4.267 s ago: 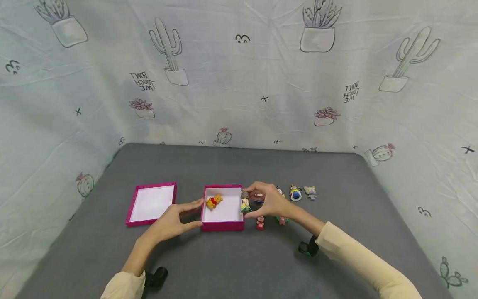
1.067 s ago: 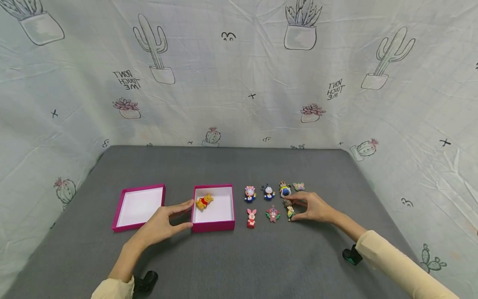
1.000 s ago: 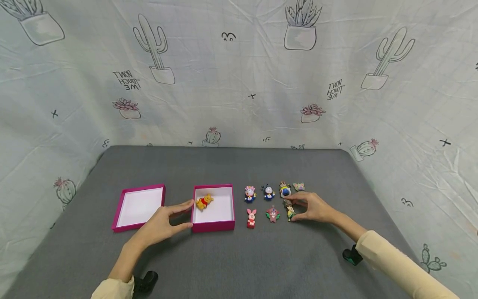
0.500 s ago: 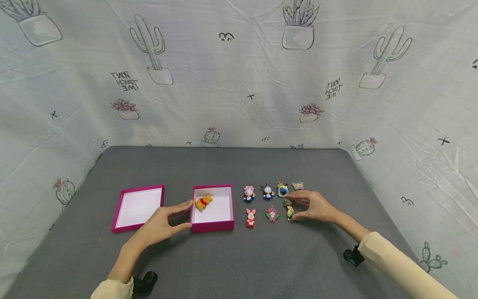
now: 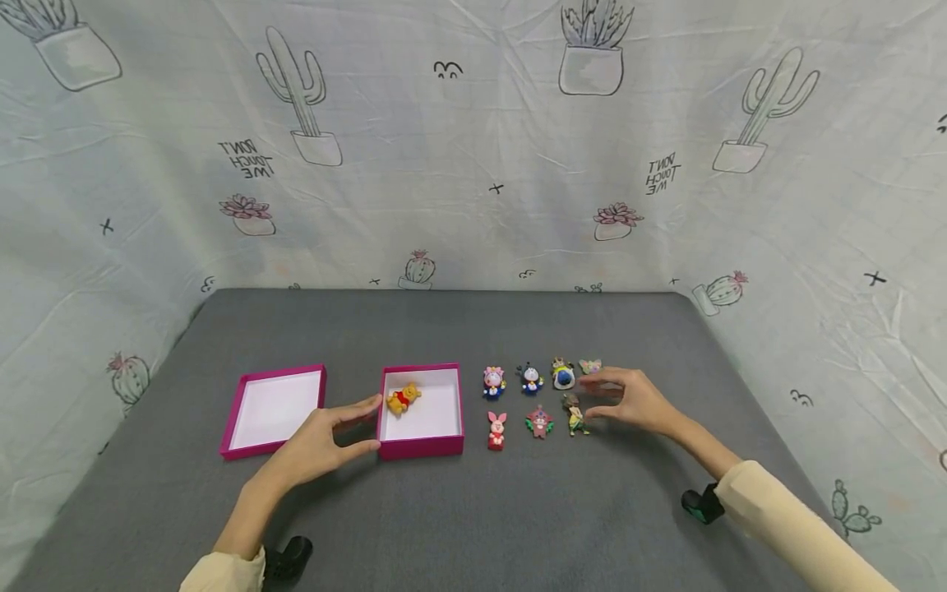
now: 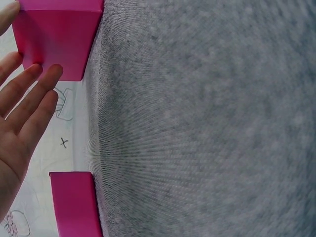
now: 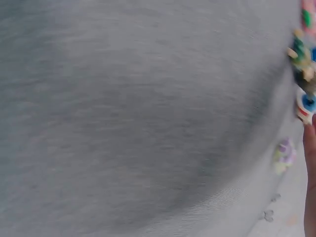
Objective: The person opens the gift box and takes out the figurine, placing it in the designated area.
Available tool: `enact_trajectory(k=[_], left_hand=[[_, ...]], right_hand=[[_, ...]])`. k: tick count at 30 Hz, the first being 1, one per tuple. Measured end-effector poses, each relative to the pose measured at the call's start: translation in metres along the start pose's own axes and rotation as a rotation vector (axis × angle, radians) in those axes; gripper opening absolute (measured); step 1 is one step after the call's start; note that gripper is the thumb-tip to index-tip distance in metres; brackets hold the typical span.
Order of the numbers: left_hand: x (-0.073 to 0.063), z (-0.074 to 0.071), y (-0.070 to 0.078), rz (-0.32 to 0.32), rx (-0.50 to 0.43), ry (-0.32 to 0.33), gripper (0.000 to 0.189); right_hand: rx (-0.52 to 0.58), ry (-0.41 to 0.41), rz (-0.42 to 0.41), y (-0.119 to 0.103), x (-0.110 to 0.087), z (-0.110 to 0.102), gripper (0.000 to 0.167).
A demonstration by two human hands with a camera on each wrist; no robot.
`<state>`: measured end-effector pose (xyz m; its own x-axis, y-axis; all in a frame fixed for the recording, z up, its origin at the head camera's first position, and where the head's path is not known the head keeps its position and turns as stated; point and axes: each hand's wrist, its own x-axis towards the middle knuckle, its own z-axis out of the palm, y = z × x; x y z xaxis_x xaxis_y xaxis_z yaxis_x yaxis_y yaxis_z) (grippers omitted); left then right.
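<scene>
My left hand [image 5: 320,444] is at the left wall of a magenta box [image 5: 422,447]. In the left wrist view its straight fingertips touch the box's side [image 6: 59,39]. Inside the box, toward its left wall, lies a yellow bear figurine [image 5: 403,399] in a red top. My right hand [image 5: 635,400] hovers just right of a green-and-yellow figurine [image 5: 575,415] with a grey top, thumb and fingers apart and nothing between them. Its fingers are near a figurine with a round blue belly [image 5: 563,375] and partly cover a pastel figurine [image 5: 590,367].
Left of the box lies its magenta lid [image 5: 275,411], white inside up. Two blue figurines, one pink-topped [image 5: 494,382] and one dark-topped [image 5: 530,379], stand behind a red-and-pink pig figurine [image 5: 496,432] and a pink-and-green one [image 5: 539,423]. Printed cloth hangs around the grey table [image 5: 473,526].
My right hand carried the green-and-yellow figurine from the box's right edge to the right, set it down among the others and released it, then drew slightly back. My left hand stays at the box.
</scene>
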<state>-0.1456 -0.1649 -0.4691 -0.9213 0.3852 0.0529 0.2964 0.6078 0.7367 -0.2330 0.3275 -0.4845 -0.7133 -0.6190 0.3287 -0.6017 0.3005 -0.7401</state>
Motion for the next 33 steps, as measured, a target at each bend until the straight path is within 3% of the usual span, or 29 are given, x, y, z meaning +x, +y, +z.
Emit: enact_trajectory(k=[5,10,17,20,25,33], left_hand=[[-0.001,-0.001,0.000,-0.009,-0.006,0.001,0.072],[-0.003,0.000,-0.002,-0.003,-0.003,0.005,0.072],[-0.003,0.000,-0.002,-0.003,-0.004,0.014,0.072],[-0.001,0.000,-0.001,0.003,-0.008,0.014,0.072],[-0.002,-0.001,-0.002,0.005,-0.020,0.014,0.072],[-0.002,0.001,-0.004,0.032,-0.019,0.018,0.071]], right_hand=[[0.217,0.014,0.078,-0.005,0.012,-0.007,0.035],[0.413,-0.029,0.138,-0.008,0.033,-0.001,0.036],[0.599,0.085,0.072,-0.018,0.070,0.031,0.037],[0.638,0.080,0.033,-0.022,0.083,0.042,0.035],[0.652,-0.078,0.027,-0.028,0.107,0.052,0.031],[0.550,-0.348,0.043,-0.046,0.155,0.063,0.034]])
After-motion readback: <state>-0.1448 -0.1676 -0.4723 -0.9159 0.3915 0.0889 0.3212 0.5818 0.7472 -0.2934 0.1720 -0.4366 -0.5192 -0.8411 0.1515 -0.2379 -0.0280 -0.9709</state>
